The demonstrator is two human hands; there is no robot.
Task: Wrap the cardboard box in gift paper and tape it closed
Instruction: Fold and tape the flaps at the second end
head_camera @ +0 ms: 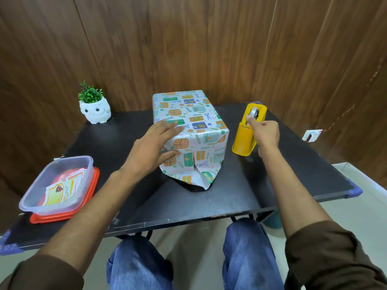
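Near-left on the tabletop (240, 195): clear tub (89, 166) on a red lid (95, 185), printed cards inside. Far-left corner: white owl pot (95, 111) with a green plant. Left hand (150, 147): lies flat and wide on the box (188, 114), fingers straight across its near-left top edge, thumb on the near face. Box: stands mid-tabletop, nearer the far edge, covered in gift paper (209, 164); runs lengthwise from near to far, far end angling slightly left, near end facing the person. Near end: hangs unsealed, paper flaps splaying onto the tabletop. Just right of the box, apart from it: yellow dispenser (244, 141), also lengthwise near to far. Right hand (265, 132): pinches the tape (255, 112) at the dispenser's top, thumb and forefinger together, other fingers curled.
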